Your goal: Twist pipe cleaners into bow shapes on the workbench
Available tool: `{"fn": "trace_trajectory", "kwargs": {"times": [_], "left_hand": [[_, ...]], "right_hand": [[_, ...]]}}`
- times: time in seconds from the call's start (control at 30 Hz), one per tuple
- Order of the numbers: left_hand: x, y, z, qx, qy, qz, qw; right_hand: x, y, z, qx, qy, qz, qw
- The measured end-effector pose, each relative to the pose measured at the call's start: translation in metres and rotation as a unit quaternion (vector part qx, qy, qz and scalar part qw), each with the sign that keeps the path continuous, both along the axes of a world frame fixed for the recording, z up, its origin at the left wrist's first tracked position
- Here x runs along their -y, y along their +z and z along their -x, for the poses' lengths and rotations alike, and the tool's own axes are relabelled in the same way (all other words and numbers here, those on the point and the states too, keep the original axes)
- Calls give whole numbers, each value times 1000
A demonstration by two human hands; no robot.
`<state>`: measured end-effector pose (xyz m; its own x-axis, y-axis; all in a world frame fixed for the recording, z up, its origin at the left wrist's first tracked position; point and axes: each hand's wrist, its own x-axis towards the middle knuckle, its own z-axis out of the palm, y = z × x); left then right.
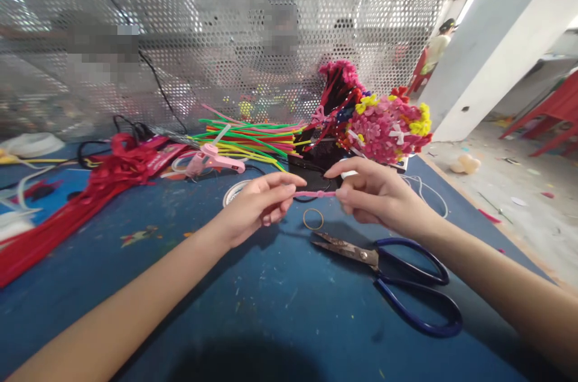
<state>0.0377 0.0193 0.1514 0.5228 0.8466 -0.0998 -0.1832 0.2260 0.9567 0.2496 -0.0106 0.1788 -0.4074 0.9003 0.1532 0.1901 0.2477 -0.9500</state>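
Note:
A short pink pipe cleaner (320, 193) is stretched between my two hands above the blue table, with a small twist or knot near its middle. My left hand (270, 198) pinches one end between thumb and fingers. The other end sits in the closed fingertips of my right hand (377, 192), its index finger raised off it. Just below lies a thin tan ring (313, 219), perhaps a rubber band. Large scissors (361, 254) with dark blue handles rest nearer to me, under my right forearm.
Behind my hands lie a bundle of coloured pipe cleaners (257, 140) and a pink glue gun (214, 160). Pink and yellow fuzzy flowers (383, 126) stand at the back right. Red ribbons (103, 183) cover the left side. A perforated metal screen (217, 26) rises behind the table.

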Motion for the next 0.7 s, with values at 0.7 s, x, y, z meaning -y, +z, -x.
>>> {"fn": "trace_trajectory", "kwargs": {"times": [0.7], "left_hand": [[55,-2,68,-310,51,-215,924]], "right_hand": [[28,-7,20,130,84,118,981]]}}
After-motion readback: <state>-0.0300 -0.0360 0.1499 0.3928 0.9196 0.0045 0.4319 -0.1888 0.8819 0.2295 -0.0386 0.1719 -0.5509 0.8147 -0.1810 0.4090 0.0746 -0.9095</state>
